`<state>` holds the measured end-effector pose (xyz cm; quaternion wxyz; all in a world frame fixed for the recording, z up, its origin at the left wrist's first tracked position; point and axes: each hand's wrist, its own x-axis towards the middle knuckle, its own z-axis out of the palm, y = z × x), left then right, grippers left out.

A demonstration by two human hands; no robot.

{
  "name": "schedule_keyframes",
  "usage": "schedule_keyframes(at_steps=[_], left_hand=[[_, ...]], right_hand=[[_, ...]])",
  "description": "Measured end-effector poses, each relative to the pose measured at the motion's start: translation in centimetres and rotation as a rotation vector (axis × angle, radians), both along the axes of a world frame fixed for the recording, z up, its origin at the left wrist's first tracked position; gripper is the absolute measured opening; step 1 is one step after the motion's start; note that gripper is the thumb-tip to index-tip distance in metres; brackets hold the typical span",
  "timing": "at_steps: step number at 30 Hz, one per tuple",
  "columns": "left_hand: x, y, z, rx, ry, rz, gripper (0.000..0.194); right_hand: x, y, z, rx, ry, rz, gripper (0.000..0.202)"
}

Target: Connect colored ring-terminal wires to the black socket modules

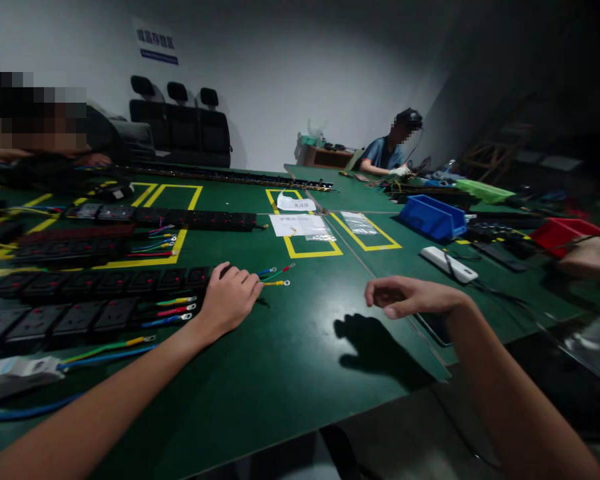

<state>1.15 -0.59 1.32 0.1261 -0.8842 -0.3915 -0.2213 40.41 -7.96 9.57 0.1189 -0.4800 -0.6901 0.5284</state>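
Left of centre, my left hand (233, 293) clasps the end of a black socket strip (113, 283), its wires (274, 284) already ring-tipped but unconnected, while my right hand (413, 297) hangs empty, loosely curled.

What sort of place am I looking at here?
Probably a workshop for assembling electrical parts: black socket strips with metal-tipped wires lie in rows on a green table marked with yellow tape, and a blue bin stands on it too.
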Motion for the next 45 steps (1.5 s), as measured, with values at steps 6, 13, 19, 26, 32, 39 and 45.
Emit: schedule_keyframes(at_steps=[6, 13, 19, 26, 32, 39, 45], left_hand=[[-0.1, 0.1, 0.1, -0.015, 0.003, -0.010, 0.041], [-0.2, 0.3, 0.1, -0.029, -0.022, -0.022, 0.041], [-0.2, 0.3, 0.0, -0.022, -0.006, -0.019, 0.041], [-0.2, 0.3, 0.2, -0.042, -0.028, -0.031, 0.041], [-0.2, 0.1, 0.3, -0.050, -0.061, -0.034, 0.040], [-0.2, 0.2, 0.1, -0.018, 0.023, -0.002, 0.042], [-0.2, 0.1, 0.3, -0.006, 0.033, 0.007, 0.041]], right_hand=[[11.7, -5.5, -1.2, 0.021, -0.460, -0.499, 0.073], [14.0, -7.2, -3.5, -0.057, -0.572, -0.612, 0.082], [14.1, -6.8, -3.9, -0.017, -0.623, -0.593, 0.081], [14.3, -6.6, -4.1, -0.008, -0.642, -0.593, 0.083], [14.1, -7.3, -3.6, -0.063, -0.541, -0.667, 0.078], [15.0, -7.4, -4.4, -0.051, -0.476, -0.680, 0.079], [11.2, -5.5, -3.4, 0.293, -0.417, -0.777, 0.072]])
